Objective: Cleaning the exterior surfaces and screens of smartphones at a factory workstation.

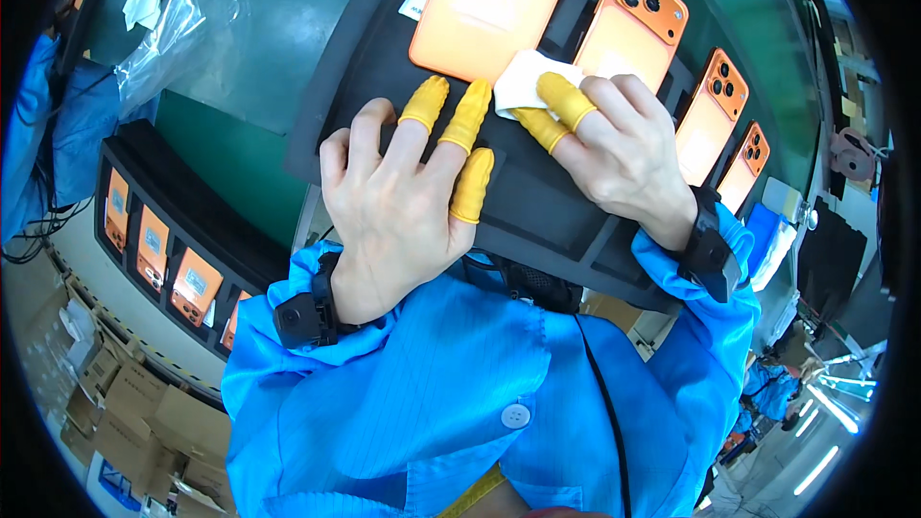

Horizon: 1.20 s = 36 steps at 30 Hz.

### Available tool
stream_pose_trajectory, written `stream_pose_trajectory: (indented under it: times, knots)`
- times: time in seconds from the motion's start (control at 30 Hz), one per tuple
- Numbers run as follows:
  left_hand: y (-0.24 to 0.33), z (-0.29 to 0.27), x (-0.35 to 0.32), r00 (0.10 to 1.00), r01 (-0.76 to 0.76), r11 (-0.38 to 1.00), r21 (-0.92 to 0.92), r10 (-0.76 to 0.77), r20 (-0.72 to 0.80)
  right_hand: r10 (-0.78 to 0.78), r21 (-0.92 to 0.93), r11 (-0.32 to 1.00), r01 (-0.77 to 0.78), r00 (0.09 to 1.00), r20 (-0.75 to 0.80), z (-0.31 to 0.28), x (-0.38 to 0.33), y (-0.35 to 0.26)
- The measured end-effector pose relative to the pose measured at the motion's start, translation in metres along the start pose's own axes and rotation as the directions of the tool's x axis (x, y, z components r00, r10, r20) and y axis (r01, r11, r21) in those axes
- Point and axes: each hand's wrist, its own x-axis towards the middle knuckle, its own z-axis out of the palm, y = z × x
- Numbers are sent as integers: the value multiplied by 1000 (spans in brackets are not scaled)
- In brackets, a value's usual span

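Observation:
My left hand [398, 197] lies flat on a black foam tray [537, 201], its fingers spread and some capped in yellow finger cots that touch the near edge of an orange phone [489, 5]. My right hand [624, 149] pinches a small white wipe [523, 82] between yellow-capped fingers, pressed against that phone's lower right corner. Three more orange phones lie camera side up in tray slots to the right; the nearest one [633, 29] is just above my right hand. Both wrists wear black bands over blue sleeves.
A second black tray [129, 158] with several orange phones stands at the lower left. Clear plastic bags [182, 24] lie on the green table top [269, 48]. Cardboard boxes [125, 403] are stacked below left. Another person in blue [772, 393] is at the lower right.

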Motion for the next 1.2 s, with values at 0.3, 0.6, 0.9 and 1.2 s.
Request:
stream_pose_trajectory:
  times: [0.3, 0.6, 0.9, 1.2]
  knots:
    - [-1, 3, 2, 999, -32, 999, 15, 32, -36, 45, -68, 997, -46, 999, -21, -24, -19, 15]
    - [-4, -1, 1, 999, -35, 995, 95, 35, -2, 353, -142, 928, -345, 935, 32, -59, -86, -6]
    - [31, 1, -12, 991, -134, 984, -117, 133, -17, 330, -58, 943, -329, 944, 10, -50, -104, -18]
    - [47, 6, -22, 960, -262, 948, -180, 275, 51, 560, -173, 797, -578, 816, -144, -77, -132, -21]
